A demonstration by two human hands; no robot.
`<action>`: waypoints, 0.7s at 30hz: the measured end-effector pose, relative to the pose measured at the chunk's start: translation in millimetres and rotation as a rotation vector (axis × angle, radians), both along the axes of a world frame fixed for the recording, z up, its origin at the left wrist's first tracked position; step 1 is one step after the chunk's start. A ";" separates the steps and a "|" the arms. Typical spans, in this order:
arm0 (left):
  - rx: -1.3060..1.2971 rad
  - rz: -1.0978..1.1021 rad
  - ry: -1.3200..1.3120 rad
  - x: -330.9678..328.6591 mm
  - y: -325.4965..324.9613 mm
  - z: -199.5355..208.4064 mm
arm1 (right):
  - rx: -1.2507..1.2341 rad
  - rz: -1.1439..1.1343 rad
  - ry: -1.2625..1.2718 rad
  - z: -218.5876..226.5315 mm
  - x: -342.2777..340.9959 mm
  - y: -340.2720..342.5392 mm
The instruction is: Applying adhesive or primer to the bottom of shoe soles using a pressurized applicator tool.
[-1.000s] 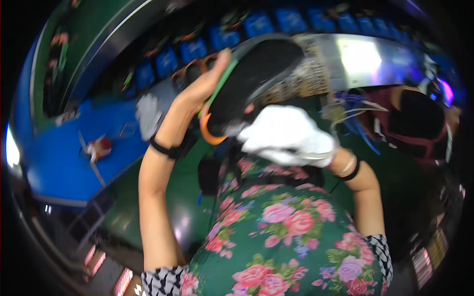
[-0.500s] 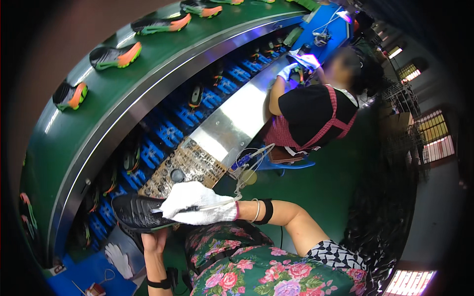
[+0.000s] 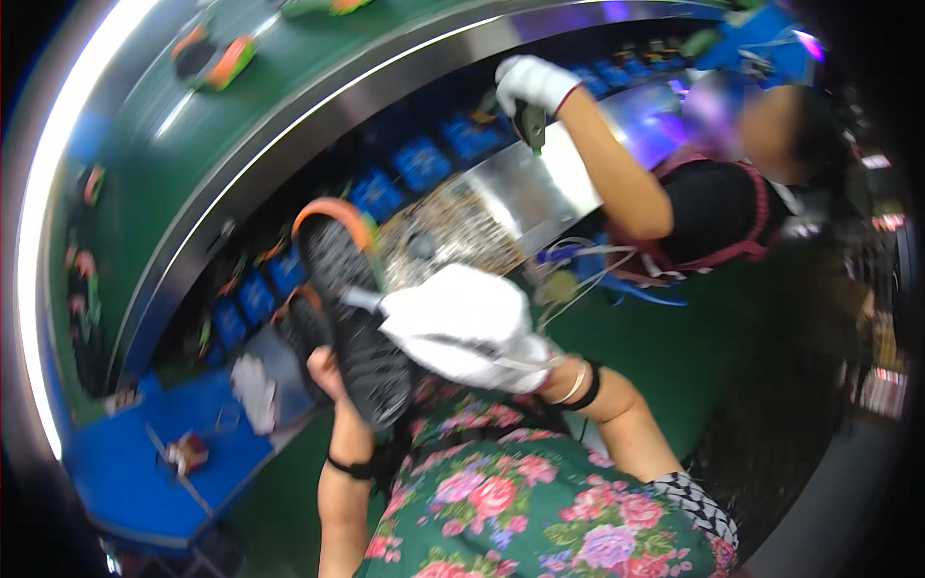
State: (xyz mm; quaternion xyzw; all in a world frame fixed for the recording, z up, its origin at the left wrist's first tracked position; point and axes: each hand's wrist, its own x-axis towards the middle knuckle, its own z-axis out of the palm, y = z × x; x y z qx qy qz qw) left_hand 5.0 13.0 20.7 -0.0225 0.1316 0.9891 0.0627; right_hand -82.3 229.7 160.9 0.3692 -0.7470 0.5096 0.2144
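A black shoe (image 3: 372, 354), long axis steep, is pointing its orange-edged end toward the green conveyor (image 3: 173, 255); the curled left hand (image 3: 329, 374) is gripping it, the gloved right hand (image 3: 461, 323) clasping a pale tool (image 3: 362, 298), beyond the blue table's (image 3: 135, 499) right edge.

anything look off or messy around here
Nothing is plainly spilled or damaged, though blur hides detail. Two mild oddities: a white glove lies loose by the edge of the blue table while the left hand is bare, and the brown sheet beyond the shoe looks blotchy, perhaps just wear.
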 end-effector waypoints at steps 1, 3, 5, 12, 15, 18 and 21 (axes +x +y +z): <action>0.046 -0.001 -0.125 6.2 -1.7 -21.4 | 0.029 0.015 -0.026 -2.5 0.4 1.4; 0.035 -0.044 -0.243 -11.4 40.8 29.1 | 0.042 0.038 -0.075 -9.1 -0.4 2.8; -0.019 -0.041 -0.289 -6.5 42.6 29.2 | 0.040 0.047 -0.067 -8.4 -2.5 -2.4; 0.235 -0.112 -0.186 5.0 35.4 21.1 | 0.106 0.116 -0.021 3.2 -1.7 -31.5; 0.008 -0.100 -0.235 7.7 28.9 13.5 | 0.102 0.177 -0.072 2.7 9.4 -40.2; 0.369 -0.080 -0.048 3.9 30.6 12.3 | 0.026 0.226 -0.229 -4.5 9.1 -37.4; 0.081 -0.057 -0.198 2.9 22.9 22.9 | 0.093 0.147 -0.140 -10.4 9.9 -36.1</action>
